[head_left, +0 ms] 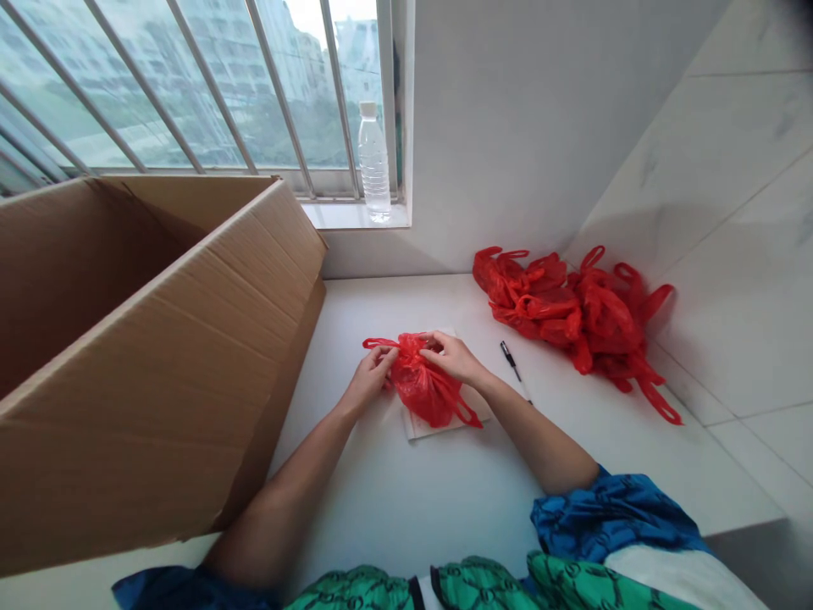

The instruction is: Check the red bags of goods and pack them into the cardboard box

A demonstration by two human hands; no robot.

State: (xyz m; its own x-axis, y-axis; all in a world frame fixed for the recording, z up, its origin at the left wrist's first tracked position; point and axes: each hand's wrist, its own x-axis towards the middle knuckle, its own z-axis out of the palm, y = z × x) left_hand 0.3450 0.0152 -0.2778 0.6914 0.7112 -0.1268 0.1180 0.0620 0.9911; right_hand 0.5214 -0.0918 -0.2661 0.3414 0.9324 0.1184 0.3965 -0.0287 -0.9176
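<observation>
Left hand (372, 374) and right hand (452, 356) both grip red plastic bag (423, 391) | crumpled, glossy, loop handles loose

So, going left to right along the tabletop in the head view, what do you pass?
cardboard box → left hand → red bag → right hand → pen → pile of red bags

The left hand (372, 377) and right hand (454, 356) are bare, the arms too. The sleeves (610, 508) are blue with a dark looping print; the shirt front (356, 590) is green (same print), with a white patch (673, 572) at right.
</observation>
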